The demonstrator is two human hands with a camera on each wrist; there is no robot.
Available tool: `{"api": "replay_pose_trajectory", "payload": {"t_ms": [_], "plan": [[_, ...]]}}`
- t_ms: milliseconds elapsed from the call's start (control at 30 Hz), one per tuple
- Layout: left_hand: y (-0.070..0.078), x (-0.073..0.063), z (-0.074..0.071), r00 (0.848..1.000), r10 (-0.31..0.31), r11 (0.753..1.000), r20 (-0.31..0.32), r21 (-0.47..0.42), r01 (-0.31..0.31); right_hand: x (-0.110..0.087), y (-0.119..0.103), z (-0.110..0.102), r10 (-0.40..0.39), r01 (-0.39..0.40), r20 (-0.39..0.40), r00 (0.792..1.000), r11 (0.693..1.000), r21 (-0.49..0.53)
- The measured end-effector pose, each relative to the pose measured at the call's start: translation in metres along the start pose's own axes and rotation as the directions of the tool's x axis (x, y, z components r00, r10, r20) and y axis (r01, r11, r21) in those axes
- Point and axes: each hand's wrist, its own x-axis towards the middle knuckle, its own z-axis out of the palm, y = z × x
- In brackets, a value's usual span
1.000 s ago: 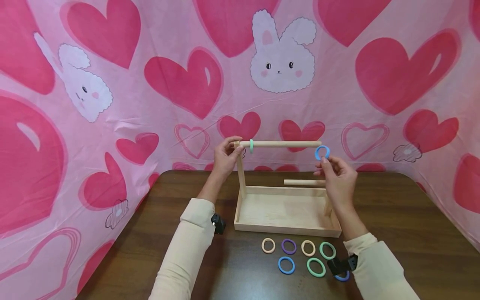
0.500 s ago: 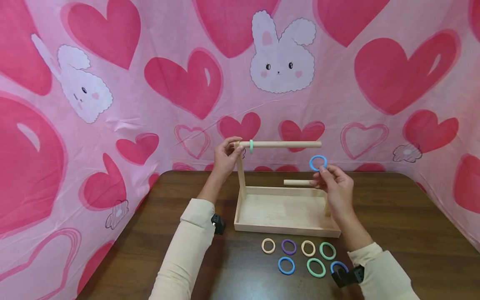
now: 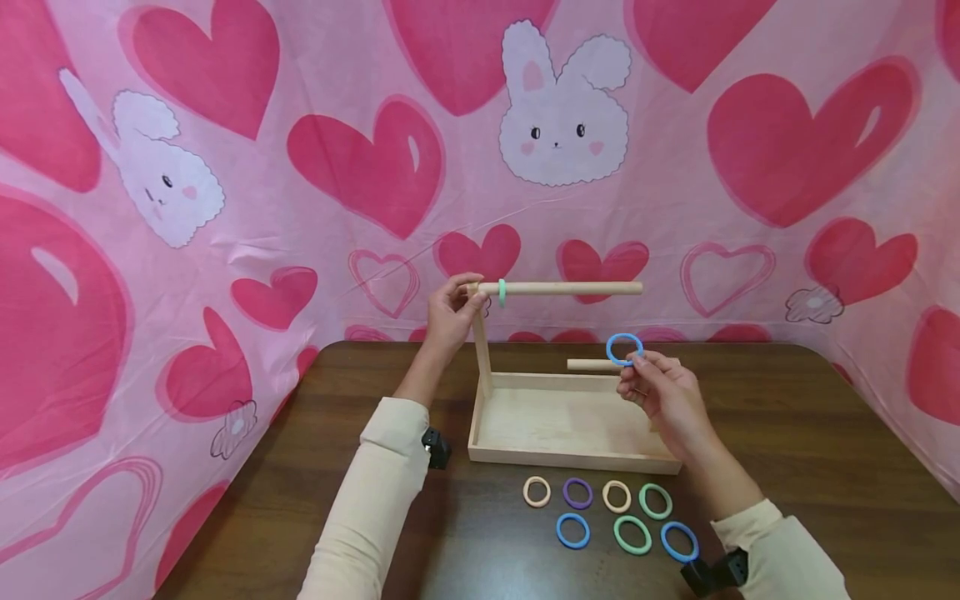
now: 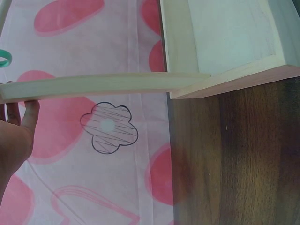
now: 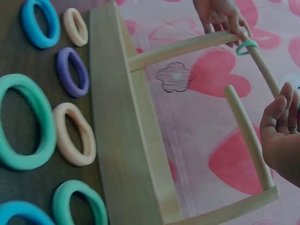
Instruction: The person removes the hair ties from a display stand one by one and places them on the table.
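Observation:
My left hand (image 3: 450, 317) grips the top of the left post (image 3: 482, 350) of a pale wooden stand, where the upper dowel (image 3: 570, 288) begins. A light green ring (image 3: 502, 292) hangs on that dowel close to the left fingers. Between thumb and fingers, my right hand (image 3: 663, 390) pinches a blue ring (image 3: 608, 348). In the head view this ring overlaps the lower dowel (image 3: 588, 365), right of its free left end. The right wrist view shows the right hand (image 5: 283, 136) beyond the lower dowel (image 5: 246, 126), its held ring mostly hidden.
The stand's shallow tray (image 3: 570, 457) sits on the dark wooden table (image 3: 375, 375). Before it lie several rings: cream, green, blue and a purple ring (image 5: 63, 75). A pink cloth (image 3: 450, 200) with hearts and rabbits hangs behind.
My right hand has moved down and left with the blue ring, from the upper dowel's free end to the lower dowel. The left hand has stayed on the post.

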Motion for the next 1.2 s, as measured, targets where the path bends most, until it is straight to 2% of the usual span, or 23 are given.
{"api": "replay_pose_trajectory", "payload": {"t_ms": [133,267,433,567,767,1033,1200], "plan": [[0.001,-0.001,0.000,1.000,0.001,1.000,0.001,0.001,-0.001,-0.004,0.005,-0.004,0.060,-0.060,0.087,0.994,0.998,0.003],[0.002,-0.001,0.000,1.000,0.000,1.000,0.003,-0.004,0.000,-0.007,0.010,-0.007,0.110,-0.112,0.168,0.980,0.994,-0.003],[0.002,-0.001,0.000,1.000,-0.011,1.000,0.006,-0.009,0.011,-0.008,0.017,-0.010,0.186,-0.187,0.271,0.944,0.982,-0.023],[0.001,0.000,0.000,1.000,-0.018,1.000,0.009,-0.025,0.018,-0.010,0.023,-0.010,0.272,-0.269,0.309,0.911,0.962,-0.054],[0.001,0.000,0.000,1.000,-0.012,1.000,0.010,-0.020,0.013,-0.016,0.031,-0.009,0.381,-0.363,0.353,0.854,0.924,-0.120],[0.002,-0.001,0.000,1.000,-0.014,1.000,0.000,-0.006,0.014,-0.023,0.052,-0.002,0.507,-0.466,0.426,0.749,0.861,-0.205],[0.004,-0.002,0.000,1.000,-0.009,1.000,-0.001,0.001,0.009,-0.028,0.063,0.005,0.582,-0.517,0.434,0.688,0.812,-0.270]]}}
